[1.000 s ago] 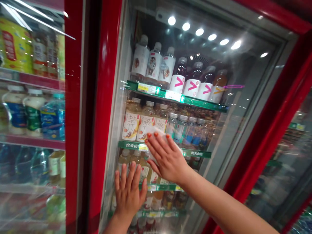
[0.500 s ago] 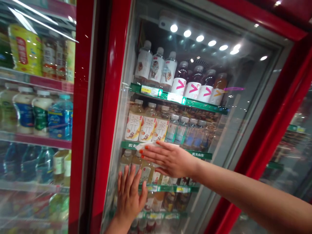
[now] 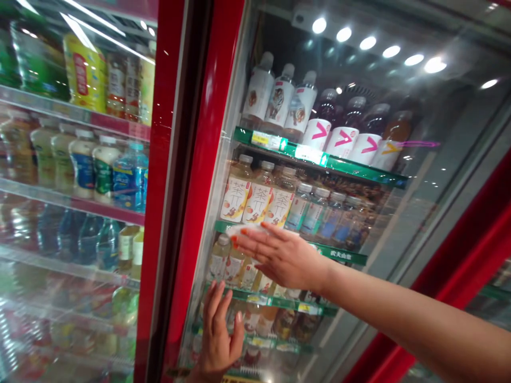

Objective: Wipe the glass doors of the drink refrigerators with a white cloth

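Head view, nearest first: the right hand [image 3: 283,256] lies flat and nearly fully open, fingers together and pointing left, with a white cloth [image 3: 247,230] showing at the fingertips. The cloth appears pinned between palm and glass rather than gripped; the flat hand seems placed to spread pressure across it. Its exact material cannot be determined. The left hand [image 3: 219,335] is lower, open with fingers spread and nothing in its hold. Its fingertips appear to rest on the glass door [image 3: 435,186], a placement consistent with steadying the door, though contact cannot be confirmed. The door's red frame [image 3: 211,133] runs just left of both hands.

Behind the glass, tea bottles [image 3: 257,199] stand upright in a row above a green shelf-edge strip [image 3: 339,254], with clear water bottles [image 3: 315,215] beside them. Higher up, white-labelled bottles [image 3: 279,101] and bottles with pink chevron labels [image 3: 345,138] are ranked along a second green shelf-edge strip [image 3: 319,159], facing forward for display. LED lights [image 3: 367,42] line the top of the cabinet. Farther left, past the frame, a neighbouring cooler holds a blue-capped water bottle [image 3: 130,178] and a yellow-labelled bottle [image 3: 83,72] on its shelves.
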Tool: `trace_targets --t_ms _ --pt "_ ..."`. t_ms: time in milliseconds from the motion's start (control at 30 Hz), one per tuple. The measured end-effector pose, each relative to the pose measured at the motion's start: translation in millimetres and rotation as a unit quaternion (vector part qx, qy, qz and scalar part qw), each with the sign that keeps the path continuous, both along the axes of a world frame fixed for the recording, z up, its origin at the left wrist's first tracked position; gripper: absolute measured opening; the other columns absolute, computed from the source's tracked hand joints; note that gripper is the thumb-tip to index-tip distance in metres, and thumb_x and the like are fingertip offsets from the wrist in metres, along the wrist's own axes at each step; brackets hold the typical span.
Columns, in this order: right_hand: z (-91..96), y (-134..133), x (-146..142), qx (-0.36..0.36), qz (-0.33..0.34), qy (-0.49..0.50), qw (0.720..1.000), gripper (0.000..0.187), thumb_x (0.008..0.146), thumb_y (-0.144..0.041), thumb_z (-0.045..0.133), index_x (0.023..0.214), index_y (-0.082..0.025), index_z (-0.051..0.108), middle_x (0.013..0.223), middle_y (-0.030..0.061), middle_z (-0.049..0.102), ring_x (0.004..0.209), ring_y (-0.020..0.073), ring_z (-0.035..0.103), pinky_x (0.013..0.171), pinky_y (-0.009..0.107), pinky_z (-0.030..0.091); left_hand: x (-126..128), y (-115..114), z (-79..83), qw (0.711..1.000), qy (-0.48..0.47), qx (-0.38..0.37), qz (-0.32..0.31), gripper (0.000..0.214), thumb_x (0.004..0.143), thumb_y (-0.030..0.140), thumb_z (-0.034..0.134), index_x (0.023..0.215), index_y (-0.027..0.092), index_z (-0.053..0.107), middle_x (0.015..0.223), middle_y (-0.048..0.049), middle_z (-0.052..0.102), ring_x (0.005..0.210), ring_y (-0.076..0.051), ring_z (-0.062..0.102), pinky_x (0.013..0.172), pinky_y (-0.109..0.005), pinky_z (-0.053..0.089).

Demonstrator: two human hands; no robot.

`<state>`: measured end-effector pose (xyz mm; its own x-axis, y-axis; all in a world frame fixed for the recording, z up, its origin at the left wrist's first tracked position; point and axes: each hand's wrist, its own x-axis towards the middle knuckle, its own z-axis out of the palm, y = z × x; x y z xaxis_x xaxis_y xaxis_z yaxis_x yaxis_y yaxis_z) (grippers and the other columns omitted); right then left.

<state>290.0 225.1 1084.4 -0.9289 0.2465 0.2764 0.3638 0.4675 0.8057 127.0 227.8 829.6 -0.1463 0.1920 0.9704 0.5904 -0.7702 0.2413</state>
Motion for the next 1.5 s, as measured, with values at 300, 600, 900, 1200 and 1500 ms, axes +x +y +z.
trace_targets --t_ms 300,600,900,1200,1500 --pt "-83.3 3 -42 -0.078 -0.047 0.023 0.996 0.061 0.114 -0.037 0.046 0.173 -0.020 0.043 0.183 -0.0049 0.039 0.174 0.0118 0.024 0.144 0.033 0.028 -7 -28 -16.2 0.988 -0.130 -0.056 -0.054 0.072 0.101 0.016 0.054 0.171 0.023 0.039 0.180 -0.0160 0.040 0.165 -0.030 0.046 0.137 -0.054 0.045" --pt "-129.6 -19 -12 -0.083 -0.063 0.232 0.967 0.065 0.111 -0.037 0.056 0.173 -0.022 0.044 0.184 0.0098 0.039 0.176 0.0289 0.022 0.143 0.051 0.031 26 -14 27.9 0.983 -0.050 -0.074 -0.159 0.070 0.113 0.045 0.017 0.181 0.027 0.011 0.190 -0.0145 0.015 0.175 -0.029 0.024 0.140 -0.054 0.038" --pt "-121.1 -77 88 0.059 -0.070 0.387 0.917 0.089 0.103 -0.028 0.061 0.181 -0.019 0.019 0.191 0.0099 0.016 0.178 0.0311 0.012 0.143 0.064 0.025 11 25 96.3 0.994 0.056 -0.072 0.059 0.083 0.113 0.048 0.039 0.180 0.018 0.000 0.189 -0.0163 -0.006 0.177 -0.032 -0.011 0.144 -0.067 -0.003" --pt "-172.7 -65 158 0.221 -0.219 0.565 0.765 0.085 0.108 -0.028 0.051 0.182 -0.020 0.011 0.188 0.0231 0.017 0.176 0.0481 0.014 0.126 0.091 0.030 32 14 131.4 0.964 0.214 0.057 0.147 0.082 0.111 0.040 0.050 0.181 0.023 0.011 0.189 -0.0096 0.014 0.178 -0.027 0.001 0.146 -0.060 -0.007" --pt "-171.9 -66 151 0.237 -0.200 0.558 0.770 0.088 0.106 -0.031 0.057 0.182 -0.018 0.015 0.188 0.0206 0.018 0.176 0.0446 0.016 0.129 0.085 0.034 25 24 179.4 0.965 0.186 0.025 0.185 0.090 0.110 0.033 0.049 0.178 0.008 -0.005 0.189 -0.0230 -0.006 0.177 -0.041 -0.006 0.145 -0.067 0.006"
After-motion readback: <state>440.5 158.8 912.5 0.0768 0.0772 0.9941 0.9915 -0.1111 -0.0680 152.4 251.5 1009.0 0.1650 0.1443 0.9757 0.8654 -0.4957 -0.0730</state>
